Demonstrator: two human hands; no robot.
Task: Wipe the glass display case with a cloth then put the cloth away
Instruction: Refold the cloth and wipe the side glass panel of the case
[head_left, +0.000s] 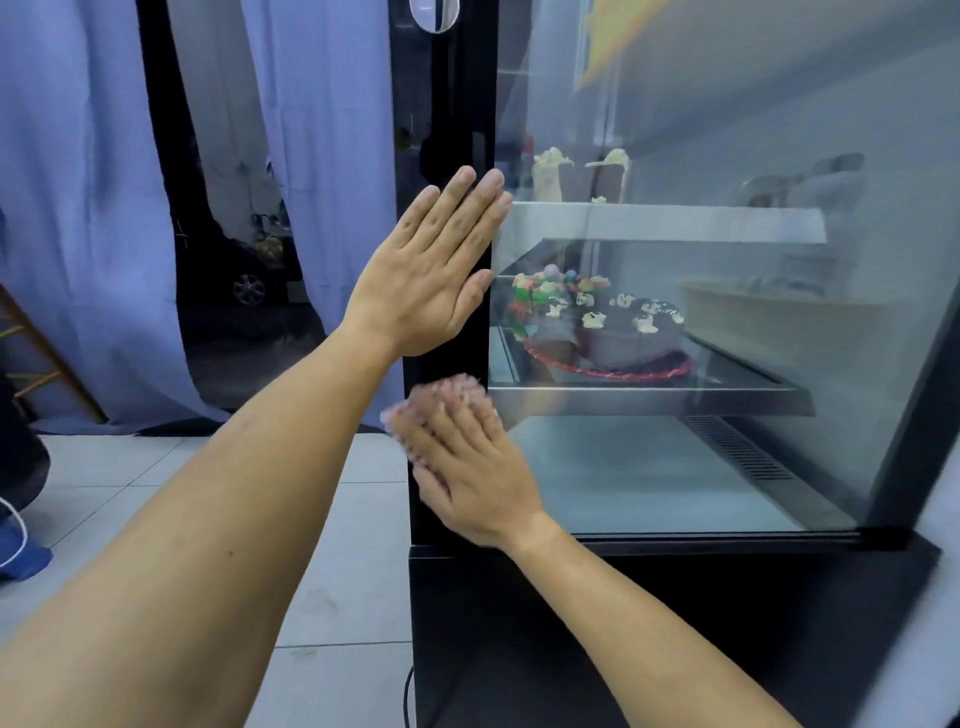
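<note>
The glass display case (810, 156) stands to the right, with a black corner post (447, 93) facing me. My left hand (423, 283) lies flat against that post at mid height, fingers straight and together. Below it, my right hand (470, 470) presses a small pink cloth (397, 415) against the same post with straight fingers. The hand and cloth are blurred. Only the cloth's edge shows past the fingertips. Inside the case, decorated cakes (623, 332) sit on the lower shelf (649, 400).
Blue curtains (78, 208) hang at the left, with a dark gap (244, 291) between them. A wooden frame (47, 358) leans at the far left. The floor (332, 571) is pale tile. A black cable (408, 691) runs by the case's black base (623, 649).
</note>
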